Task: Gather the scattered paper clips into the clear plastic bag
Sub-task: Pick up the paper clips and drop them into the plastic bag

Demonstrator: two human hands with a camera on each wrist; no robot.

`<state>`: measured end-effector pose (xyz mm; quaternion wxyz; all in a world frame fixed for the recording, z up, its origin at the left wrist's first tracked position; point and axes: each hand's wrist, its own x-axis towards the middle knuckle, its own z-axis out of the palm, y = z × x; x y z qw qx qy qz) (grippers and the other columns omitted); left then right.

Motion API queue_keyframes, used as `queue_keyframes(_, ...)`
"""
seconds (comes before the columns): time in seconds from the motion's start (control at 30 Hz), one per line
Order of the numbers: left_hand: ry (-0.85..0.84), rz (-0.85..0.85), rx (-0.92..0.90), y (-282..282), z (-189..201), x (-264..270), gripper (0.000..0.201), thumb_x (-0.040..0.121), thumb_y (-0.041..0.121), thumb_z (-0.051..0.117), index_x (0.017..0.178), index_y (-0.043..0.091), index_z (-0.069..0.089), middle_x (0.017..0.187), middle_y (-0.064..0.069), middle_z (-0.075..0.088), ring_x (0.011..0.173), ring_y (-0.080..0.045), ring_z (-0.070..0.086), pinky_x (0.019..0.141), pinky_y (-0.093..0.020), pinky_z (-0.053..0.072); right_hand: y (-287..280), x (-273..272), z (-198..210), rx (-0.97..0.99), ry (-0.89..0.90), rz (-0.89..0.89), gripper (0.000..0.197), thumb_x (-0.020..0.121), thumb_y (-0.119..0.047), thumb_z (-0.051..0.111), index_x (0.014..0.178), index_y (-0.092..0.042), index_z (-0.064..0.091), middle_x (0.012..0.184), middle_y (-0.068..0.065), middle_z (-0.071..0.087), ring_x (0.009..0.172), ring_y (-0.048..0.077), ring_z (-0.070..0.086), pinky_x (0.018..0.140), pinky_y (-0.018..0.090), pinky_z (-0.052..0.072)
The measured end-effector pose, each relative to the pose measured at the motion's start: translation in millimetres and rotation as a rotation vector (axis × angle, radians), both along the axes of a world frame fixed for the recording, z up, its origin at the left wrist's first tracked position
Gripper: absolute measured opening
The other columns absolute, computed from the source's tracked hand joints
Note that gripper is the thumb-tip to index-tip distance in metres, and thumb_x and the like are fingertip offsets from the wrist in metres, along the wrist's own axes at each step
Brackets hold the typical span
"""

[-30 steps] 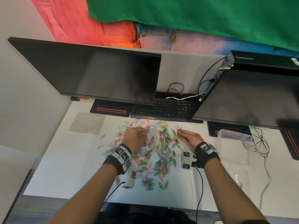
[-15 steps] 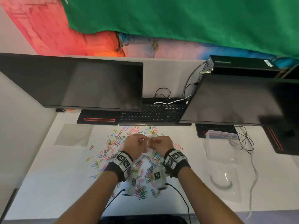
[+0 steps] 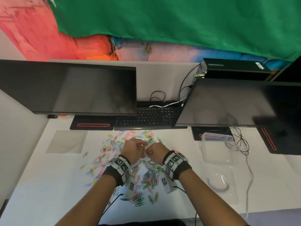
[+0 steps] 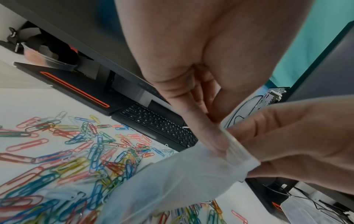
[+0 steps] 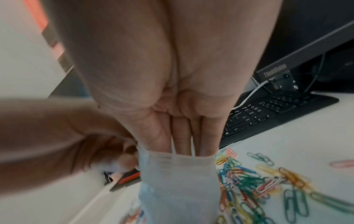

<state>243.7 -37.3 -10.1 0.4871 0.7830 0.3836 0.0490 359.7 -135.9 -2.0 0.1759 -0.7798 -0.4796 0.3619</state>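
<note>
Left hand (image 3: 136, 150) and right hand (image 3: 155, 151) both pinch the clear plastic bag's (image 4: 184, 178) mouth above the paper clips (image 3: 149, 176).

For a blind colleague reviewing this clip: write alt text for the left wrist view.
The left hand and right hand pinch the top edge of a clear plastic bag above a white desk strewn with colourful paper clips; a black keyboard sits behind.
</note>
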Motion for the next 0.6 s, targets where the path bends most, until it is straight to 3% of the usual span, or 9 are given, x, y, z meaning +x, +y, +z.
queue_keyframes(0.07, -0.003, 0.031, -0.038, 2.1, 0.4, -3.6, 0.019, 0.095, 0.005, 0.059, 0.103, 0.011, 0.075, 0.079, -0.008, 0.076, 0.062, -0.018, 0.075, 0.069, -0.039, 0.064, -3.2, 7.5, 1.4, 0.061, 0.069, 0.004, 0.027, 0.094, -0.008, 0.049, 0.092, -0.009, 0.076, 0.090, 0.006, 0.072, 0.069, 0.010, 0.056, 0.065, 0.016, 0.045)
queue_keyframes(0.1, -0.003, 0.050, -0.046, 4.7, 1.4, -5.3, 0.019, 0.095, 0.005, 0.059, 0.103, 0.011, 0.075, 0.080, -0.008, 0.076, 0.063, -0.018, 0.074, 0.068, -0.039, 0.064, -6.6, 14.6, 1.1, 0.129, 0.170, -0.090, 0.026, 0.093, -0.003, 0.050, 0.096, -0.009, 0.076, 0.094, 0.003, 0.073, 0.074, 0.009, 0.062, 0.070, 0.013, 0.050)
queue_keyframes(0.17, -0.005, 0.085, -0.052, 11.1, 4.3, -9.9, 0.019, 0.096, 0.005, 0.058, 0.102, 0.012, 0.074, 0.079, -0.007, 0.076, 0.062, -0.019, 0.074, 0.068, -0.038, 0.064, -18.6, 35.5, -5.7, 0.215, 0.354, -0.380, 0.026, 0.090, 0.003, 0.053, 0.093, -0.009, 0.076, 0.094, 0.006, 0.074, 0.086, 0.020, 0.070, 0.075, 0.022, 0.058)
queue_keyframes(0.23, -0.011, 0.124, -0.044, 18.8, 7.4, -15.4, 0.019, 0.096, 0.005, 0.058, 0.101, 0.012, 0.075, 0.078, -0.008, 0.076, 0.062, -0.021, 0.074, 0.067, -0.037, 0.064, -33.4, 63.7, -28.4, 0.146, 0.188, -0.582, 0.021, 0.085, -0.003, 0.065, 0.103, -0.013, 0.071, 0.100, 0.005, 0.069, 0.098, 0.028, 0.067, 0.078, 0.026, 0.056)
queue_keyframes(0.3, -0.022, 0.165, -0.036, 25.0, 7.8, -21.9, 0.019, 0.095, 0.005, 0.060, 0.099, 0.014, 0.075, 0.076, -0.008, 0.075, 0.062, -0.024, 0.074, 0.066, -0.040, 0.064, -50.7, 84.4, -56.0, -0.183, -0.080, -0.520, 0.062, 0.072, -0.026, 0.081, 0.128, -0.020, 0.055, 0.122, 0.009, 0.054, 0.115, 0.029, 0.057, 0.093, 0.030, 0.048)
queue_keyframes(0.37, -0.032, 0.198, -0.047, 30.8, 6.7, -27.6, 0.018, 0.094, 0.005, 0.061, 0.097, 0.016, 0.075, 0.074, -0.009, 0.075, 0.061, -0.026, 0.073, 0.065, -0.044, 0.064, -58.5, 86.6, -79.1, -0.346, -0.119, -0.420, 0.095, 0.059, -0.040, 0.087, 0.140, -0.022, 0.040, 0.135, 0.011, 0.039, 0.123, 0.029, 0.047, 0.102, 0.033, 0.043)
queue_keyframes(0.5, -0.027, 0.222, -0.079, 34.1, 9.5, -33.1, 0.017, 0.095, 0.004, 0.060, 0.099, 0.013, 0.074, 0.075, -0.013, 0.075, 0.063, -0.027, 0.073, 0.069, -0.043, 0.064, -46.8, 72.0, -96.3, -0.172, -0.087, -0.341, 0.096, 0.052, -0.033, 0.091, 0.137, -0.019, 0.046, 0.124, 0.006, 0.041, 0.107, 0.019, 0.051, 0.087, 0.020, 0.044)
queue_keyframes(0.6, -0.023, 0.223, -0.086, 33.9, 12.5, -33.8, 0.016, 0.096, 0.006, 0.060, 0.100, 0.014, 0.074, 0.075, -0.013, 0.075, 0.067, -0.030, 0.074, 0.070, -0.041, 0.064, -24.9, 63.3, -97.3, -0.137, -0.127, -0.260, 0.093, 0.059, -0.029, 0.088, 0.139, -0.018, 0.044, 0.129, 0.007, 0.037, 0.110, 0.021, 0.051, 0.089, 0.018, 0.042)
